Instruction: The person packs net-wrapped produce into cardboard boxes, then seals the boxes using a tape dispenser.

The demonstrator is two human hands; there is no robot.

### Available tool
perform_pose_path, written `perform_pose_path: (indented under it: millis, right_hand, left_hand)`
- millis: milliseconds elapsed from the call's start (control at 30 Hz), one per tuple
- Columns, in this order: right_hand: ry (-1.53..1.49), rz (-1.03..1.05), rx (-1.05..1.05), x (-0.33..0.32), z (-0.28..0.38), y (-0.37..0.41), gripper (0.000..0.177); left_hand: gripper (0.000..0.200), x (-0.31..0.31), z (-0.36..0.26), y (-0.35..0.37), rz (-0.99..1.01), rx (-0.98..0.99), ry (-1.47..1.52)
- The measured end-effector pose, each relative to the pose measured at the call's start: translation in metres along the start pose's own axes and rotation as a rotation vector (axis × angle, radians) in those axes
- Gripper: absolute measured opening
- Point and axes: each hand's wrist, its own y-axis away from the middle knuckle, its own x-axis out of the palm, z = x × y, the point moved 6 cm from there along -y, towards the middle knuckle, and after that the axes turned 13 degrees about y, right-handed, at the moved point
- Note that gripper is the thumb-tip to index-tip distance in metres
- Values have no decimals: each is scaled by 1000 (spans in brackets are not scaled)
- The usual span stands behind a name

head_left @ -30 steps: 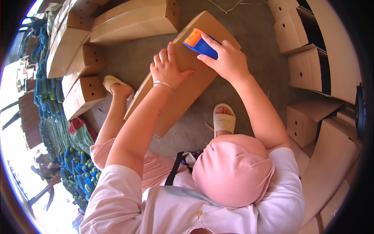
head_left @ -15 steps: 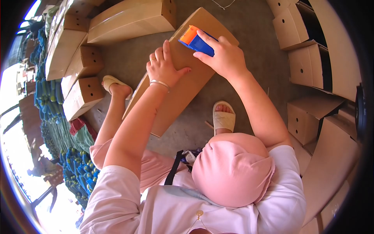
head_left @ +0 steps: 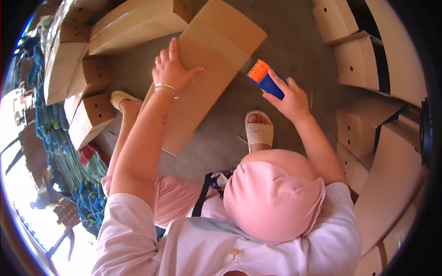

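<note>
A long brown cardboard box (head_left: pixel 207 69) stands at a slant on the floor in front of me. My left hand (head_left: pixel 172 71) lies on its left edge with the thumb spread over the top face, so it is open. My right hand (head_left: pixel 291 99) grips an orange and blue tape dispenser (head_left: pixel 268 82) just off the box's right edge. Clear tape (head_left: pixel 245 64) appears to stretch between the dispenser and that edge, and a shiny band of it crosses the top face.
Long cardboard boxes (head_left: pixel 138 27) lie at the upper left, with more boxes (head_left: pixel 90 115) below. Stacked open-ended boxes (head_left: pixel 357 64) line the right side. Bundles of blue-green material (head_left: pixel 87 202) sit at the far left. My sandalled foot (head_left: pixel 259 129) rests on the floor near the box.
My right hand has drawn the tape dispenser from the box's top face down and right, past its edge. The box and my left hand appear shifted left in view.
</note>
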Motion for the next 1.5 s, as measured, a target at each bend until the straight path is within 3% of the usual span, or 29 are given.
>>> perform_pose_path:
  millis: [300, 600, 700, 967, 1100, 1200, 1400, 1500]
  right_hand:
    - [-39, 41, 80, 6, -18, 45, 80]
    - [-45, 55, 99, -4, -8, 53, 86]
    - [18, 149, 92, 7, -8, 37, 86]
    - [-70, 75, 88, 5, -19, 56, 75]
    - [-4, 180, 105, 31, -34, 66, 70]
    - [70, 334, 138, 52, -12, 18, 65]
    - [136, 420, 14, 76, 17, -69, 62]
    - [65, 599, 99, 84, 14, -83, 60]
  left_hand:
    - [116, 5, 8, -20, 100, 50, 45]
    - [117, 8, 15, -27, 71, 54, 81]
    - [117, 18, 33, -39, 64, 77, 129]
    - [113, 26, 48, -49, 102, 67, 178]
    - [111, 28, 52, -55, 104, 78, 195]
    - [109, 32, 62, -58, 100, 62, 228]
    - [106, 37, 72, -63, 64, 86, 223]
    - [105, 36, 70, -57, 39, 83, 272]
